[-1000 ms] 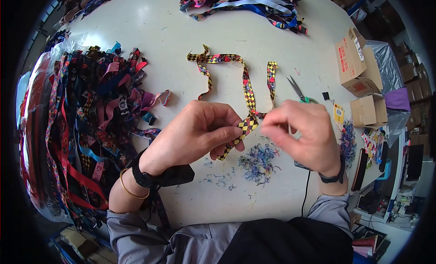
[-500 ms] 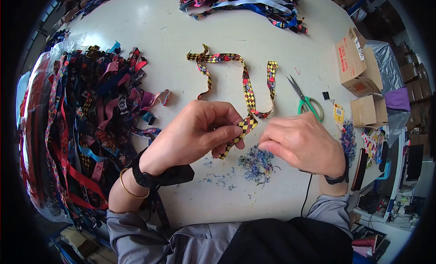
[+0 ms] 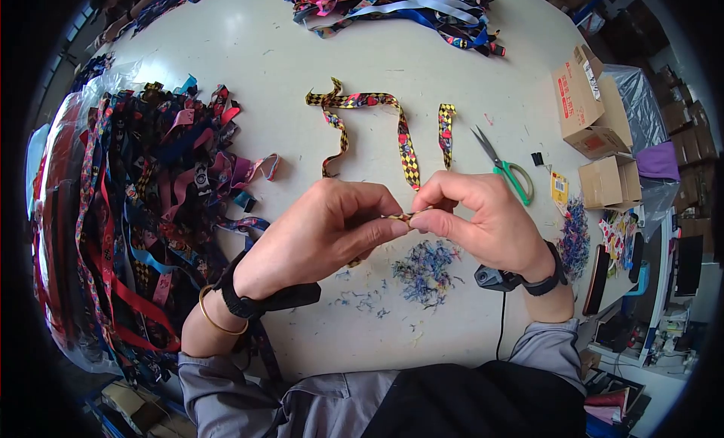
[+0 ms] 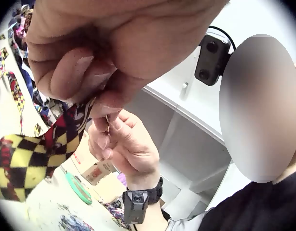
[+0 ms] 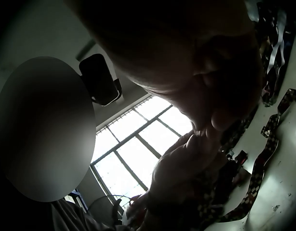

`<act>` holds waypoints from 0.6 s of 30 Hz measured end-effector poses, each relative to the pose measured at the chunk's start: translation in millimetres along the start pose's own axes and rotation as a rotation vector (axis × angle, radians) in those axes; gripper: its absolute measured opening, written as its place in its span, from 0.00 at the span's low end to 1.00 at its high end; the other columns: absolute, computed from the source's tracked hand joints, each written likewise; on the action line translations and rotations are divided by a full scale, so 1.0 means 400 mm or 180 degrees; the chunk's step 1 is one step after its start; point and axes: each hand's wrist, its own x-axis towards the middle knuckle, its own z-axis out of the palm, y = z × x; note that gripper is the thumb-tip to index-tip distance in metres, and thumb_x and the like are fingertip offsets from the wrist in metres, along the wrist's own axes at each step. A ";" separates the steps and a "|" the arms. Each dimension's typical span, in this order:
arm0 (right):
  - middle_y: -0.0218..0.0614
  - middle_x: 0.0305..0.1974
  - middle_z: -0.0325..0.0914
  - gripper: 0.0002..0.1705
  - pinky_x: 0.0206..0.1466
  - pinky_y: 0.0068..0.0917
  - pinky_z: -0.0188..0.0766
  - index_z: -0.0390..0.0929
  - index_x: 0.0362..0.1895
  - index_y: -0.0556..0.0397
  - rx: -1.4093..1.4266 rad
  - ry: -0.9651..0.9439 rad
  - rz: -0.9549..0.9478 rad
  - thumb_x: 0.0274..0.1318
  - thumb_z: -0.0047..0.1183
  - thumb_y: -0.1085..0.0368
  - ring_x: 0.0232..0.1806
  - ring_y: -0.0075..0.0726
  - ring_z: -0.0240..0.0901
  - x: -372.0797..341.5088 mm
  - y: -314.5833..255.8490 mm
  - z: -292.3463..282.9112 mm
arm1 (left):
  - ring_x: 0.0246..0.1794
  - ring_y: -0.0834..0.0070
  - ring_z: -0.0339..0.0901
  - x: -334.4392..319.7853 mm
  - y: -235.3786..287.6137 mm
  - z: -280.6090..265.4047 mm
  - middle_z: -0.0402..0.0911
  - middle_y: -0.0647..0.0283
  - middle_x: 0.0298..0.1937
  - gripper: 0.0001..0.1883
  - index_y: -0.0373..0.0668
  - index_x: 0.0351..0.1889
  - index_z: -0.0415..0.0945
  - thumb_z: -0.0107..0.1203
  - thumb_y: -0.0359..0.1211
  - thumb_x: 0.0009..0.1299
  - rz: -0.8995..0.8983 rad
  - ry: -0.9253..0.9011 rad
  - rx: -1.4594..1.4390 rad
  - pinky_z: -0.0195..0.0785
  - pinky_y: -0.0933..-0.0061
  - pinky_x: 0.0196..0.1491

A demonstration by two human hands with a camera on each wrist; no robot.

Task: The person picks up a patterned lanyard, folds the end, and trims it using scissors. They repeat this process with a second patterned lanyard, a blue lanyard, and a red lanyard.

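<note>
Left hand (image 3: 305, 231), right hand (image 3: 486, 223): each grip pinching checkered strap (image 3: 406, 142) | Far right: carton (image 3: 576, 99), red printing too small to read

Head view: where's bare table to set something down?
Mostly bare patches: between the far strap bundle and the checkered strap; between that bundle, the scissors and the larger cardboard box; between the thread scraps and the gray clothing. Crowded: left, under the strap pile; middle, around the left hand and right hand.
</note>
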 end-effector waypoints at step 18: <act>0.46 0.55 0.75 0.15 0.66 0.41 0.60 0.79 0.48 0.59 -0.3279 0.0107 0.0511 0.57 0.56 0.67 0.60 0.46 0.69 0.119 0.204 -0.124 | 0.35 0.87 0.73 -0.016 0.017 -0.085 0.81 0.65 0.36 0.05 0.35 0.43 0.71 0.48 0.28 0.77 0.1034 0.1280 -0.0308 0.65 0.85 0.39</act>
